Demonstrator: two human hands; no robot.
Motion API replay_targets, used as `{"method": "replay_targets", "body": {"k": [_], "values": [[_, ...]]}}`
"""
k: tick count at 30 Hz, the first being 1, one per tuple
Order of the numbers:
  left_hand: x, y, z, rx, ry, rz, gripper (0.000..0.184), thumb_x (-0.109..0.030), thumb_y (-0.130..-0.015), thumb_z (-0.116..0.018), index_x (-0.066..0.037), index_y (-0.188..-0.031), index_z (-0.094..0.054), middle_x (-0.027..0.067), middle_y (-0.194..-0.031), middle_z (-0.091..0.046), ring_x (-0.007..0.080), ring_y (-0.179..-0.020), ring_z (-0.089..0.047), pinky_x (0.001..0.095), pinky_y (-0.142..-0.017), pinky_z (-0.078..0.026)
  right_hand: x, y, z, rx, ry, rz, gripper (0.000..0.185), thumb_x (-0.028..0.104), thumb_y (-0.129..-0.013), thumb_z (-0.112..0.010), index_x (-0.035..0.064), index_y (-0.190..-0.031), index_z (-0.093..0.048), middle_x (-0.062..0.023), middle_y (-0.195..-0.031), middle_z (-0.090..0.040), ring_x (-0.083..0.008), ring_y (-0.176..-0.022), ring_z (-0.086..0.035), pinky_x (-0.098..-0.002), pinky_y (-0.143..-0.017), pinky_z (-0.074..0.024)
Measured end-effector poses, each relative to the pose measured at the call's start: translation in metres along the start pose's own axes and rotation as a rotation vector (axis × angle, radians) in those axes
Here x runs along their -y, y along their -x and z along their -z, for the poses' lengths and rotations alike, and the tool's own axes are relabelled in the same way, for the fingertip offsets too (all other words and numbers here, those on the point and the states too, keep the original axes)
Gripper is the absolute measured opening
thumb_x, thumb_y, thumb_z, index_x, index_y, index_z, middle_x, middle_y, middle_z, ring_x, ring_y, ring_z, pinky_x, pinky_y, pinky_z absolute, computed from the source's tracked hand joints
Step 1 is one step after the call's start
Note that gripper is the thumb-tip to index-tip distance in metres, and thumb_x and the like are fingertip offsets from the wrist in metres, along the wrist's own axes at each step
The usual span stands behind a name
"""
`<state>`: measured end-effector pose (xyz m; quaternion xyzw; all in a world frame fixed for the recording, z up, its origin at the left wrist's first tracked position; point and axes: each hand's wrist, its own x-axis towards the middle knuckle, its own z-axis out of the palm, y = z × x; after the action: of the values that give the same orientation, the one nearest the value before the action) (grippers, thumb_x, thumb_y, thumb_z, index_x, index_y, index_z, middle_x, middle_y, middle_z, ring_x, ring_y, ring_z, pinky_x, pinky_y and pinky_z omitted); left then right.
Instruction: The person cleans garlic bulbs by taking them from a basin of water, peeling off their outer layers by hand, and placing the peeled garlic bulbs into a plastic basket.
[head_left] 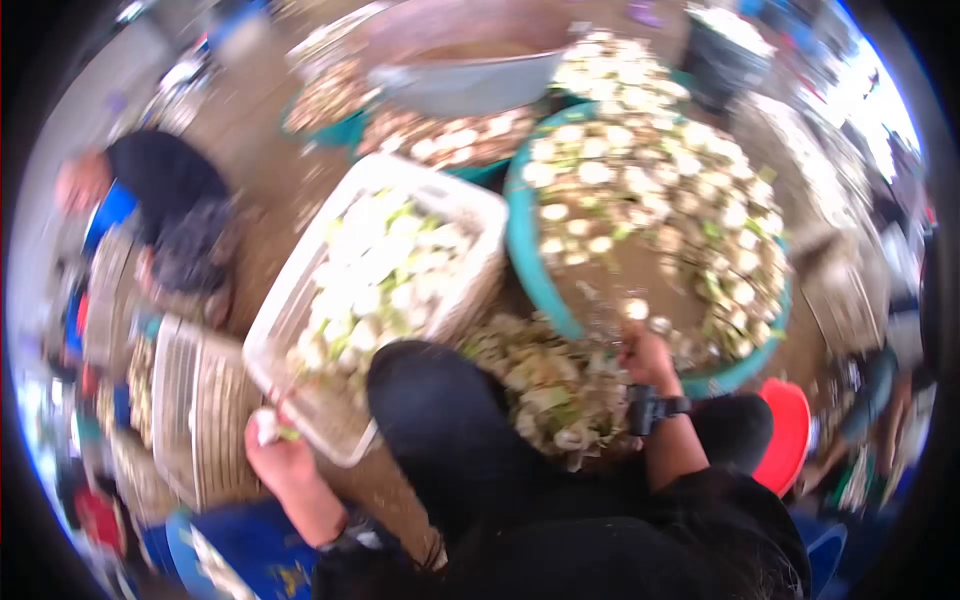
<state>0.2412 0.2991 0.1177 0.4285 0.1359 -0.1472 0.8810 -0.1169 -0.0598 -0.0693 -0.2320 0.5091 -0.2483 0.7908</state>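
My left hand (280, 455) is at the near left corner of a white plastic basket (470, 190), its fingers closed on a small white vegetable piece (268, 428) with some green on it. White bulbs with green bits (375, 270) fill much of the basket. My right hand (645, 352), with a dark watch at its wrist, is closed at the near edge of a large round teal tub (530, 250). A pale bulb (634, 309) shows at its fingertips. Many white bulbs (740, 215) lie in the tub around brownish water. The image is blurred.
A heap of peelings (555, 395) lies between my knees. Stacked crates (205, 420) and a bent-over person (175, 200) are at the left. A red stool or basin (785, 435) is at the right. Behind stand a large metal vat (465, 80) and more filled tubs.
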Motion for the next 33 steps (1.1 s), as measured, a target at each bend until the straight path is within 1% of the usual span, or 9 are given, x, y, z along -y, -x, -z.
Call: {"method": "replay_targets", "body": {"k": [11, 15, 19, 23, 25, 26, 27, 29, 33], "values": [[0.162, 0.068, -0.22, 0.513, -0.24, 0.661, 0.035, -0.01, -0.079, -0.062, 0.002, -0.107, -0.047, 0.0182, -0.104, -0.052, 0.0283, -0.093, -0.054, 0.0334, -0.076, -0.052, -0.039, 0.008, 0.014, -0.226, 0.0, 0.45, 0.026, 0.026, -0.091, -0.043, 0.0081, -0.087, -0.062, 0.0022, -0.071, -0.058, -0.0082, -0.058, -0.049, -0.0274, -0.052, -0.0416], [0.265, 0.106, -0.237, 0.736, -0.547, 1.083, 0.031, -0.019, -0.082, -0.06, 0.002, -0.101, -0.049, 0.0193, -0.099, -0.055, 0.0265, -0.082, -0.058, 0.0316, -0.064, -0.054, -0.045, -0.027, 0.012, -0.438, 0.819, 0.609, 0.02, 0.016, -0.072, -0.052, 0.0051, -0.082, -0.066, -0.0162, -0.084, -0.063, -0.0313, -0.074, -0.061, -0.0398, -0.066, -0.0495], [0.345, 0.143, -0.257, 0.938, -0.796, 1.407, 0.038, -0.025, -0.08, -0.062, 0.001, -0.103, -0.048, 0.0176, -0.091, -0.055, 0.0229, -0.075, -0.056, 0.03, -0.059, -0.051, -0.038, -0.005, 0.008, -0.39, 0.259, 0.384, 0.045, 0.032, -0.089, -0.038, -0.0057, -0.082, -0.062, -0.0206, -0.079, -0.062, -0.0364, -0.069, -0.062, -0.0443, -0.065, -0.0497], [0.329, 0.229, -0.254, 1.327, -0.537, 1.586, 0.015, -0.009, -0.087, -0.043, -0.001, -0.076, -0.05, 0.0083, -0.069, -0.052, 0.0142, -0.063, -0.049, 0.0276, -0.062, -0.047, -0.054, -0.037, 0.007, -0.424, 0.31, 0.416, 0.023, 0.019, -0.078, -0.052, 0.0014, -0.067, -0.062, -0.0162, -0.064, -0.06, -0.0266, -0.058, -0.057, -0.0386, -0.054, -0.0435], [0.319, 0.266, -0.252, 1.307, -0.72, 1.203, 0.015, -0.005, -0.083, -0.043, -0.005, -0.067, -0.045, 0.0028, -0.062, -0.043, 0.0138, -0.055, -0.041, 0.0225, -0.056, -0.042, -0.049, -0.026, 0.013, -0.443, 0.259, 0.413, 0.023, 0.019, -0.077, -0.052, 0.0014, -0.066, -0.062, -0.016, -0.064, -0.06, -0.0265, -0.058, -0.057, -0.0386, -0.054, -0.0433], [0.301, 0.306, -0.245, 1.188, -0.945, 0.897, 0.014, -0.006, -0.084, -0.042, -0.004, -0.071, -0.047, 0.0032, -0.062, -0.045, 0.0145, -0.057, -0.043, 0.0265, -0.061, -0.044, -0.048, -0.022, 0.017, -0.461, 0.246, 0.415, 0.022, 0.018, -0.077, -0.052, 0.0013, -0.066, -0.062, -0.016, -0.064, -0.06, -0.0265, -0.057, -0.057, -0.0385, -0.054, -0.0432], [0.326, 0.282, -0.252, 1.457, -0.624, 1.62, 0.03, -0.027, -0.089, -0.046, 0.002, -0.094, -0.055, 0.0121, -0.089, -0.058, 0.0205, -0.078, -0.055, 0.0344, -0.076, -0.046, -0.047, -0.019, 0.021, -0.485, 0.234, 0.414, 0.022, 0.018, -0.077, -0.052, 0.0013, -0.066, -0.062, -0.0159, -0.064, -0.06, -0.0264, -0.057, -0.057, -0.0385, -0.053, -0.0431], [0.345, 0.306, -0.241, 1.496, -0.895, 0.965, 0.029, -0.024, -0.086, -0.054, -0.001, -0.103, -0.048, 0.0122, -0.09, -0.055, 0.0187, -0.077, -0.054, 0.0268, -0.063, -0.048, -0.047, -0.008, 0.029, -0.52, 0.218, 0.423, 0.022, 0.018, -0.076, -0.053, 0.0012, -0.065, -0.061, -0.0157, -0.063, -0.059, -0.0263, -0.057, -0.057, -0.0385, -0.053, -0.0429], [0.248, 0.473, -0.202, 2.235, -0.519, 1.322, 0.05, -0.027, -0.093, -0.04, 0.004, -0.13, -0.027, 0.0163, -0.12, -0.045, 0.021, -0.1, -0.05, 0.0309, -0.088, -0.042, -0.043, 0.009, 0.038, -0.579, 0.187, 0.45, 0.022, 0.018, -0.076, -0.053, 0.0011, -0.064, -0.061, -0.0155, -0.063, -0.059, -0.0261, -0.056, -0.056, -0.0385, -0.052, -0.0425]]}}
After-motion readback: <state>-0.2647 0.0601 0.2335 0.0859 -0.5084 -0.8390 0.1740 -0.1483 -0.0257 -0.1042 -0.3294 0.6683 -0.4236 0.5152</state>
